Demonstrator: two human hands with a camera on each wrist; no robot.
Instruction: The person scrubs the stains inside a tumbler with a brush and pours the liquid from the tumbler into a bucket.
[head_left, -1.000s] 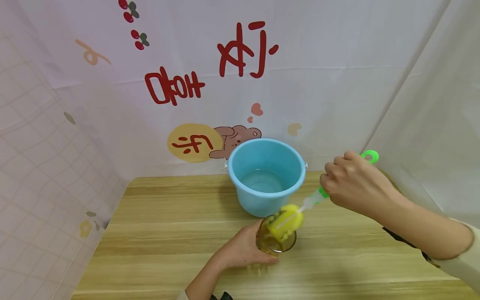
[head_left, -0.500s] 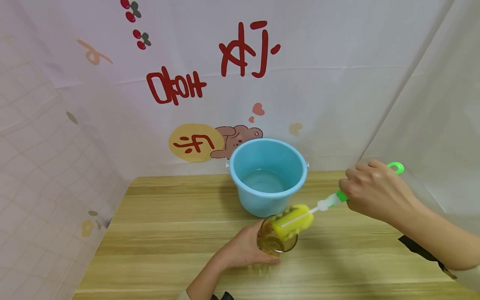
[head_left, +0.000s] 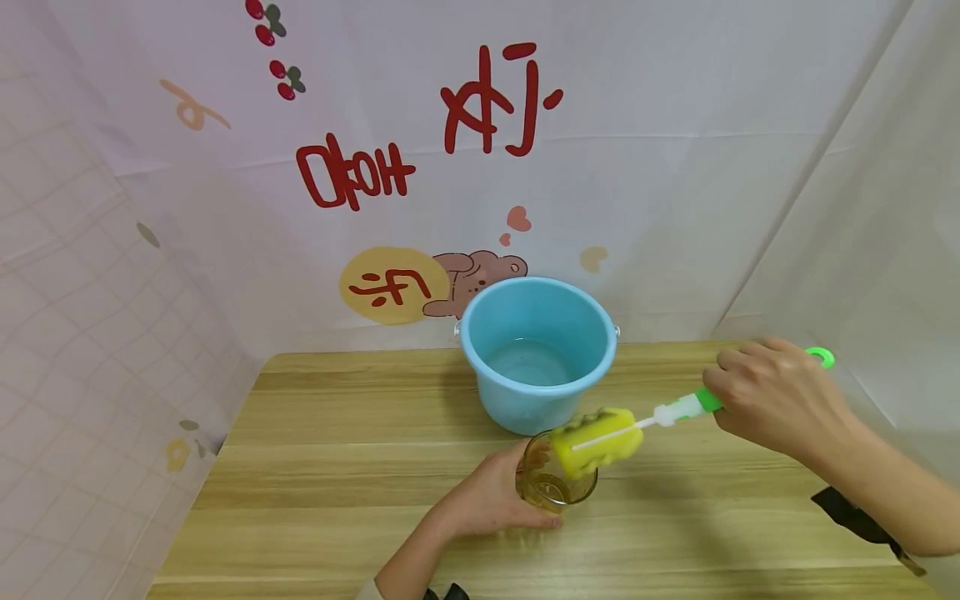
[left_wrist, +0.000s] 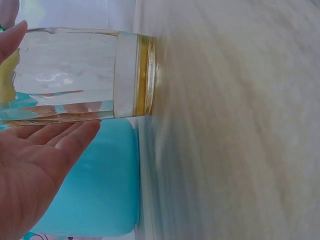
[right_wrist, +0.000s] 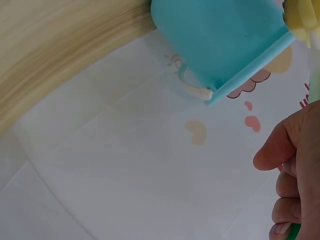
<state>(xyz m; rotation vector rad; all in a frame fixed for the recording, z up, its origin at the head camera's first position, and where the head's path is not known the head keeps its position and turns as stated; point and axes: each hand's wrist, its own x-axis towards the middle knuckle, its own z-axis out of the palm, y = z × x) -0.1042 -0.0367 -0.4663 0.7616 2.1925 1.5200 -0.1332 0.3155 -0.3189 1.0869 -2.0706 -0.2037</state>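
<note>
My left hand (head_left: 483, 504) holds a clear amber-tinted drinking glass (head_left: 557, 497), its fingers and thumb around the side. In the left wrist view the glass (left_wrist: 70, 60) stands with its thick yellowish base at the table surface. A sponge cup brush (head_left: 607, 440) with a yellow head and a green-and-white handle is gripped in my right hand (head_left: 783, 400), fingers curled round the handle. The brush slants down leftward, and its sponge tip overlaps the glass's mouth in the head view. At the right wrist view's edge, my right hand (right_wrist: 295, 170) grips below the yellow sponge (right_wrist: 302, 20).
A light-blue bucket (head_left: 525, 408) with some water in it stands just behind the glass. The wooden table (head_left: 337, 467) ends at a white printed cloth backdrop (head_left: 675, 208), with cloth along both sides too.
My right hand has moved to the right and lower in the head view, drawing the brush rightward and to a flatter slant. My left hand and the glass have stayed nearly in place.
</note>
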